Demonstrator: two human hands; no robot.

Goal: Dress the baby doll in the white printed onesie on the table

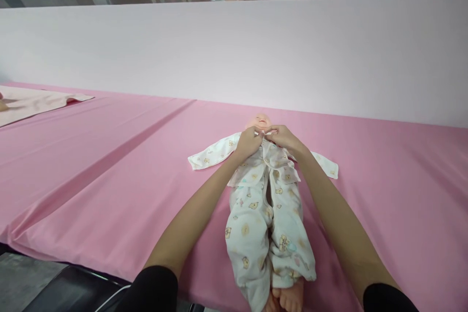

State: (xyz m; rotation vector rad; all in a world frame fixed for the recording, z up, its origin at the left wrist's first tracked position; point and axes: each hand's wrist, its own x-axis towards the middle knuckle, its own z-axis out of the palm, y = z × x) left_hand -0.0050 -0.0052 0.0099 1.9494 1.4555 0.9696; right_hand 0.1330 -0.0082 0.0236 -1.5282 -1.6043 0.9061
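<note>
A baby doll (262,121) lies on its back, its head toward the wall and its bare feet at the table's near edge. It wears a white baby jacket (252,171) with small printed animals and matching trousers (250,226). Both jacket sleeves stretch out sideways. My left hand (250,142) pinches the jacket at the neckline, just under the doll's chin. Close beside it, the fingers of my right hand (283,137) are closed on the other side of the same neckline. My fingertips hide the fastening there.
Pink sheeting (120,165) with a raised fold covers the table. A pale cloth (40,100) lies at the far left, with part of something skin-coloured on it. Behind stands a white wall (234,53). A black seat (73,290) is below the near left edge.
</note>
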